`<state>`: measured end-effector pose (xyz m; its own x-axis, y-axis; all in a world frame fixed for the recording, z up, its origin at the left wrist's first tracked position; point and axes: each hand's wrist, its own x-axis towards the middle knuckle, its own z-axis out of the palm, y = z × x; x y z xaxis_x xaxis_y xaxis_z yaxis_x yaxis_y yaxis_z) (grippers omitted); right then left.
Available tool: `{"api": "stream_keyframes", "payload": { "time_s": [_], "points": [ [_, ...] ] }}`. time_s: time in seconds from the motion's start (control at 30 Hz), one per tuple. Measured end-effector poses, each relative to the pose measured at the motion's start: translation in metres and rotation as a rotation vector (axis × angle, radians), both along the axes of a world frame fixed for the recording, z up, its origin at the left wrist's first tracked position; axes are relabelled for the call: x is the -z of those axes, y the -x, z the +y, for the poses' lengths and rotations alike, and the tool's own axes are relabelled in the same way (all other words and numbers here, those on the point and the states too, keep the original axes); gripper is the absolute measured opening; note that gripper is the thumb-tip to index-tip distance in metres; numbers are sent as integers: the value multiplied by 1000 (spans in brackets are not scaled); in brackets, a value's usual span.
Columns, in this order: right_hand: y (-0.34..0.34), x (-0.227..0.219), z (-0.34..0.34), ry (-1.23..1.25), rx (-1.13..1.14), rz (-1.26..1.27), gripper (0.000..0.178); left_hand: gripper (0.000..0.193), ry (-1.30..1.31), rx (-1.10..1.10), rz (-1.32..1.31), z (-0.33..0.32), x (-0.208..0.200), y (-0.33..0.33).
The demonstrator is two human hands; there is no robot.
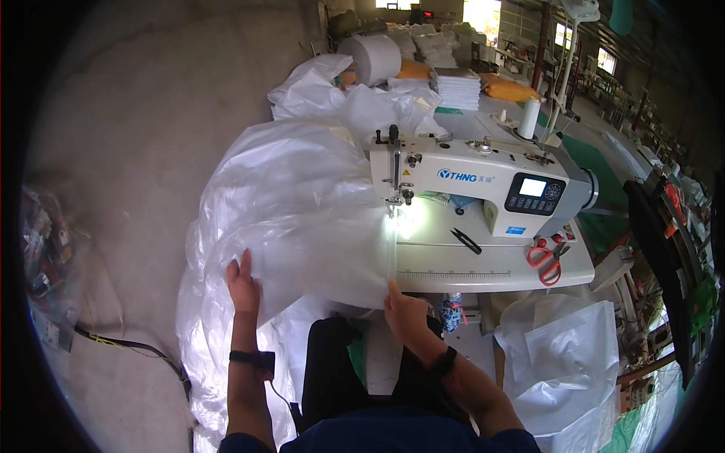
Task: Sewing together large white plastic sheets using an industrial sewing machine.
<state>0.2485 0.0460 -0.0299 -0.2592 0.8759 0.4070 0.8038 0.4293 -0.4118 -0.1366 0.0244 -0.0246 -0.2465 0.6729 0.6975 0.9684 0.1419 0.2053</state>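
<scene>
A large translucent white plastic sheet (pixel 317 249) spreads across the left end of the sewing table and hangs down in folds. On its left part rests my left hand (pixel 243 287), with fingers stretched out and slightly apart. My right hand (pixel 408 313) is closed on the sheet's folded edge, at the table's front. That edge runs straight up from my fingers to the needle area of a white sewing machine (pixel 461 170), whose lamp is lit. Black thread snips (pixel 466 241) and red-handled scissors (pixel 545 264) lie on the machine bed, right of the needle.
A thread cone (pixel 529 118) stands behind the machine. Stacked white sheets (pixel 456 89), a white roll (pixel 375 59) and yellow-orange bundles (pixel 507 88) sit at the back. More white sheeting (pixel 559 347) hangs at lower right. On the left floor lie a clear bag (pixel 49 249) and black cable (pixel 140 343).
</scene>
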Motion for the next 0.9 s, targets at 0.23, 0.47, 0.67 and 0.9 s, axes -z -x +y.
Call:
{"api": "stream_keyframes", "payload": {
  "time_s": [0.23,0.47,0.67,0.9],
  "points": [
    [16,-19,41,61,40,-206,15,61,78,-46,55,52,-3,6],
    [23,-30,80,43,40,-368,41,50,199,-78,85,89,-8,10],
    [28,-28,121,13,17,-418,33,43,320,-62,90,126,-19,16],
    [32,-21,163,-25,12,-411,20,40,387,-43,164,170,-10,34]
  ]
}}
